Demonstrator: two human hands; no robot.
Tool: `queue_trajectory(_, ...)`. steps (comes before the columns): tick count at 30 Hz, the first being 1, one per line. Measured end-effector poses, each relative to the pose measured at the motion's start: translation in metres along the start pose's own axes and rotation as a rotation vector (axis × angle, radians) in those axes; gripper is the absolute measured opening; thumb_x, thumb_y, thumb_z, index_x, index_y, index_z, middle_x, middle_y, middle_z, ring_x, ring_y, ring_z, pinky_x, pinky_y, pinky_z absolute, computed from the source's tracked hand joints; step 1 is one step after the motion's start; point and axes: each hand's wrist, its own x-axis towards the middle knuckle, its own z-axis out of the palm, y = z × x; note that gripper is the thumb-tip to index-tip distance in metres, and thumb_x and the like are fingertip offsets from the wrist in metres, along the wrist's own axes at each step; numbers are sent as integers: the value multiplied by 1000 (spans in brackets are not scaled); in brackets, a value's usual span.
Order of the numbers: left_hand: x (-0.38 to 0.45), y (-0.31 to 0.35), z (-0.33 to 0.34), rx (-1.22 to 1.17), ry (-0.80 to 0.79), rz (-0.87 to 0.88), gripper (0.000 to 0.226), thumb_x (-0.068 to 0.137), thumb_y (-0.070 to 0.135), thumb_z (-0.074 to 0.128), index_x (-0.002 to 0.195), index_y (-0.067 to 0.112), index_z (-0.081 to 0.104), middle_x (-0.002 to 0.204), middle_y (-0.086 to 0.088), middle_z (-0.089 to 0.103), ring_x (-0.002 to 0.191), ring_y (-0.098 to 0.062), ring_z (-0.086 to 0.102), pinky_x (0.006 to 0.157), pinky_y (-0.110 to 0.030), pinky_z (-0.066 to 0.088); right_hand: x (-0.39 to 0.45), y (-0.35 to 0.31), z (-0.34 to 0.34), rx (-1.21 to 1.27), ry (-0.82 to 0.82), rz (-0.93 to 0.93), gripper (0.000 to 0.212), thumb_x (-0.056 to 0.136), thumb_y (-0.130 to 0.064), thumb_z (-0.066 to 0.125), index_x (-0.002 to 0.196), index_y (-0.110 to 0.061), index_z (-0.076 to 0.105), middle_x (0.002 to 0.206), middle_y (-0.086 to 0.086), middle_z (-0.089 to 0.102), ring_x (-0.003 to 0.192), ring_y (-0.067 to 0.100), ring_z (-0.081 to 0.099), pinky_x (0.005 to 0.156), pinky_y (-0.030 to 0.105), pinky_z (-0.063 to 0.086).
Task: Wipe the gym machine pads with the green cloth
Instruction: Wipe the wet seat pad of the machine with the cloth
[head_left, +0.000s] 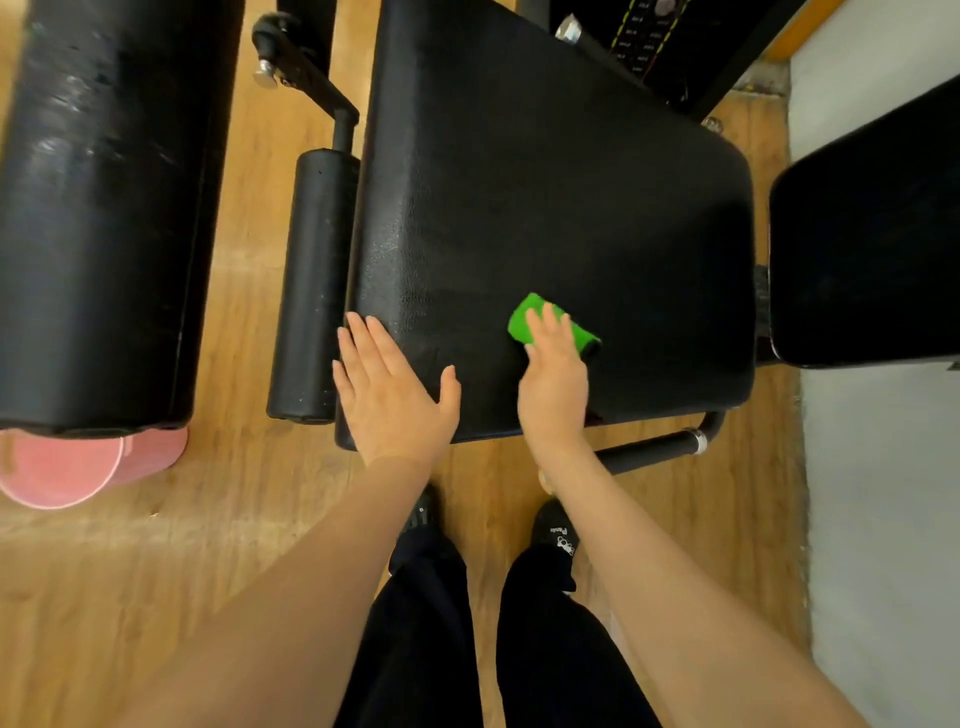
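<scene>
Green cloth (540, 322) sits folded on the black seat pad (545, 182), near its front edge, right of centre. Right hand (553, 382) lies flat on the cloth, fingers straight and pressing down, not curled round it. Left hand (389, 395) is spread wide, palm down on the pad's front-left corner, fingertips reaching the left edge, holding nothing. Small black roller pad (311, 286) runs just beside the seat pad's left edge. Large black roller pad (98, 208) stands further left, well apart, with a pink bucket (67, 467) partly under its near end. Another black pad (872, 249) is just off the right edge. Wooden floor (156, 571) below; person's black shoes near the front edge.
</scene>
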Motion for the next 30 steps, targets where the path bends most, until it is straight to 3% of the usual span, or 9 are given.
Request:
queue_trajectory(2,0,-6,-7,-55,-37,58,90,95,53,43,152,1,-3,161,-16,-6,149,-28,-7,119,-39,-2,0,-31,2,56,-115,-158,49,97,2,38,142,-16,37,153,-1,25,144,12,11,111,23,14)
queue_trajectory(7,-4,-54,-25,-124,-156,115,105,87,61,53,152,2,-6,161,-14,-8,149,-23,-9,118,-34,-5,11,-93,25,26,-240,-583,54,87,15,41,136,-8,47,147,8,38,142,23,22,112,35,22)
queue_trajectory(12,-7,-87,-32,-101,-255,107,114,83,68,53,151,4,-13,161,-12,-15,148,-22,-15,117,-33,-7,-16,-94,55,-133,-203,-749,50,73,16,54,119,-1,61,129,15,57,127,35,45,108,49,30)
queue_trajectory(15,-5,-89,-33,-133,-275,151,113,84,62,58,151,3,-11,161,-13,-14,148,-22,-14,120,-35,-4,-39,-71,54,-150,-202,-840,56,63,7,69,118,-4,63,126,12,59,123,33,51,104,47,27)
queue_trajectory(17,-5,-86,-34,-121,-281,165,117,81,66,57,151,3,-11,160,-13,-14,148,-23,-15,119,-34,-5,-38,-58,46,-84,-211,-833,62,58,3,76,118,-2,62,127,13,58,123,34,49,106,42,29)
queue_trajectory(21,-10,-73,-34,-105,-267,199,113,83,68,53,151,2,-10,160,-14,-13,148,-24,-15,119,-34,-5,-29,-23,29,33,-128,-692,45,80,10,46,120,-4,61,129,12,57,129,25,41,111,24,22)
queue_trajectory(27,-18,-28,-22,65,-183,167,103,91,68,35,150,0,-13,159,-18,-17,147,-30,-18,118,-39,-8,-10,55,-12,-59,-94,-326,55,86,18,42,135,-9,46,145,6,40,139,18,26,113,40,28)
queue_trajectory(30,-22,-10,-15,104,-154,80,107,88,73,31,149,-3,-15,158,-20,-18,146,-33,-18,116,-39,-12,2,91,-32,-162,-89,-195,57,89,15,39,139,-13,43,149,2,33,141,15,22,114,30,20)
